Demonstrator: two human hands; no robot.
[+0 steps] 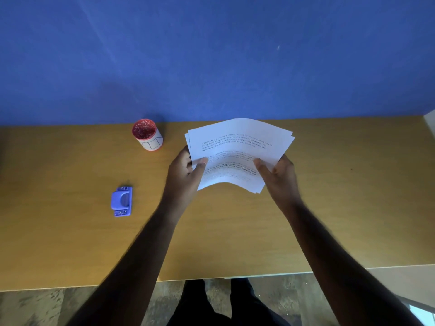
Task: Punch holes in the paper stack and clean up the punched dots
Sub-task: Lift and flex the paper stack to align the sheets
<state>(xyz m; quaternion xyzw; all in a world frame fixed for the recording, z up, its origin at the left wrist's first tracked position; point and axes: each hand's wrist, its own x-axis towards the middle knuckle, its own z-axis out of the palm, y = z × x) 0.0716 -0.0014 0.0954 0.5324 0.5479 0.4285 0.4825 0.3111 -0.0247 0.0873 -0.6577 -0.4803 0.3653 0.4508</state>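
Observation:
A stack of white printed sheets [237, 147] is held above the wooden desk [235, 231], bowed upward in the middle, with its sheets slightly fanned at the edges. My left hand [186, 172] grips its left edge, thumb on top. My right hand [280, 175] grips its right edge the same way. A small purple hole punch [121, 201] lies on the desk to the left, apart from both hands. A red cup [147, 134] with a white label stands at the back left and holds many small paper dots.
A blue wall [211, 55] rises directly behind the desk's far edge. The desk's front edge runs just above my legs, with patterned floor [47, 307] below. A pale surface [404, 283] adjoins the desk at the lower right.

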